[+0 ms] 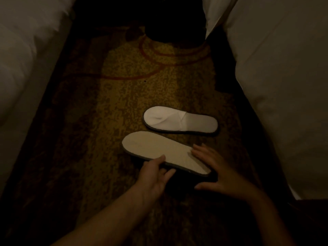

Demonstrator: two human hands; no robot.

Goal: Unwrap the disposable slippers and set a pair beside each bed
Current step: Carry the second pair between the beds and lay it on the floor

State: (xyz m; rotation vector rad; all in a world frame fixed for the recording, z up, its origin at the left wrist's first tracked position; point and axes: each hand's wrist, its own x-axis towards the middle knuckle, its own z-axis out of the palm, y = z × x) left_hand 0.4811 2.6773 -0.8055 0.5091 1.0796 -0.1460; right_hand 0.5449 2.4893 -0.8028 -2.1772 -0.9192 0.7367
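Between two beds runs a strip of dark patterned carpet [124,107], yellow-brown with red curved lines. One bed [26,59] with white bedding takes the left side, and the other bed [284,86], also white, takes the right side. At the far end of the carpet stands a dark object [174,31]; I cannot tell what it is in this dim light.

On the carpet, nearer to the right bed, lies a white slipper [179,120], upper side up, its toe to the left. Just beside it, closer to the person, is a second slipper [159,150], turned so that its pale sole faces up.

The left hand [156,176] has its grip on the near edge of this second slipper, thumb on top and fingers below. The right hand [218,171] is spread wide over the heel end, and its fingertips [195,151] touch the sole.
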